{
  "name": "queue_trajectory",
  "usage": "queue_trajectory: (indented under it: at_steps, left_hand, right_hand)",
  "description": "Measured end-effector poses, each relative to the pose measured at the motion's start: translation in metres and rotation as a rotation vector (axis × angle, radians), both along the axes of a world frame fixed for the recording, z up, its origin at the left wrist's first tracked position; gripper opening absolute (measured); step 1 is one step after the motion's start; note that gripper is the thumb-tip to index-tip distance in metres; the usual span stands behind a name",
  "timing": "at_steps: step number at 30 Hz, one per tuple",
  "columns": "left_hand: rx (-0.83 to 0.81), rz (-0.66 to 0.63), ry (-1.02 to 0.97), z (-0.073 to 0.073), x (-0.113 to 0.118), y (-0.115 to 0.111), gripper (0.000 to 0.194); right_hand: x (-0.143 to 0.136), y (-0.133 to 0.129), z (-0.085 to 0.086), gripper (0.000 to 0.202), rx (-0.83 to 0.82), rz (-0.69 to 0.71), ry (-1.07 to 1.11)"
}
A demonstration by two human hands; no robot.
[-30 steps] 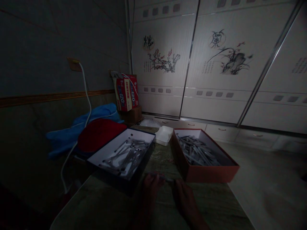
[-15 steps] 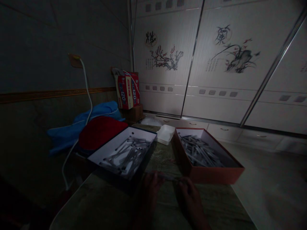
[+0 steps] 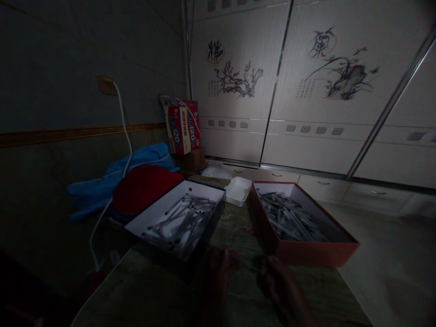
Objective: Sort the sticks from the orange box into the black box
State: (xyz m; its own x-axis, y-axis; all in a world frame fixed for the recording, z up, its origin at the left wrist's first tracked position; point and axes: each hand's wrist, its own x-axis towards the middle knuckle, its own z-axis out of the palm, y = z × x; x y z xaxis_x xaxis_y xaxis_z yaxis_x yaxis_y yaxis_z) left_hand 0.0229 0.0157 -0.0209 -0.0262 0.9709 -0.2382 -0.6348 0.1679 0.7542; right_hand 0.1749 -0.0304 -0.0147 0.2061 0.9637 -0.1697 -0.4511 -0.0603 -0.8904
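Between my two hands a thin, pale pen [image 3: 247, 262] is held roughly level, a little above the table [image 3: 245, 304]. My left hand [image 3: 218, 272] is closed on its left end, and my right hand [image 3: 279, 278] pinches the right end. Dim light hides the details of the pen and fingertips. Left of my hands stands a dark-edged box [image 3: 155, 208] with a white inside, where slim pens [image 3: 185, 222] with dark ends lie scattered. On the right an orange-red box [image 3: 316, 253] holds a thick heap of similar pens [image 3: 293, 218].
A small white tray [image 3: 238, 190] sits between the boxes at the back. Beyond the left box are a red round item [image 3: 145, 188] and blue cloth [image 3: 136, 159]. A white cable [image 3: 124, 122] hangs from the wall socket. Red-and-white cartons [image 3: 184, 127] stand by the wardrobe [image 3: 235, 136].
The right hand has shifted slightly right and down, and the pen now slopes down to the right. The view has turned a little; both boxes stay in place.
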Motion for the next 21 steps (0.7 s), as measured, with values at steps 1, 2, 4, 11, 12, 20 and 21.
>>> queue_trajectory:
  at_steps: [1,2,4,11,12,20,21]
  left_hand:
    - [0.010,-0.011,0.018,0.002,0.001,0.000,0.039]
    - [0.016,-0.022,0.032,0.004,0.001,0.000,0.038]
    - [0.022,-0.047,0.045,0.009,0.002,0.000,0.035]
    - [0.005,-0.051,0.036,0.007,0.000,-0.001,0.039]
    - [0.000,-0.047,0.034,0.004,0.000,0.000,0.040]
    - [0.020,-0.113,0.157,0.002,0.002,-0.002,0.037]
    - [0.032,-0.142,0.226,0.004,0.002,-0.005,0.034]
  right_hand:
    - [0.000,0.000,-0.001,0.037,-0.016,0.018,-0.026]
    - [0.000,0.001,-0.003,0.037,-0.031,0.039,-0.065]
    - [-0.004,0.002,-0.007,0.040,-0.045,0.103,-0.189]
    - [0.022,-0.017,-0.001,0.045,-0.009,0.244,-0.384]
    - [0.037,-0.025,0.007,0.045,-0.058,0.273,-0.395]
    - [0.087,-0.044,0.049,0.047,-0.122,-0.106,-0.591]
    - [0.073,-0.037,0.044,0.047,-0.091,-0.130,-0.567]
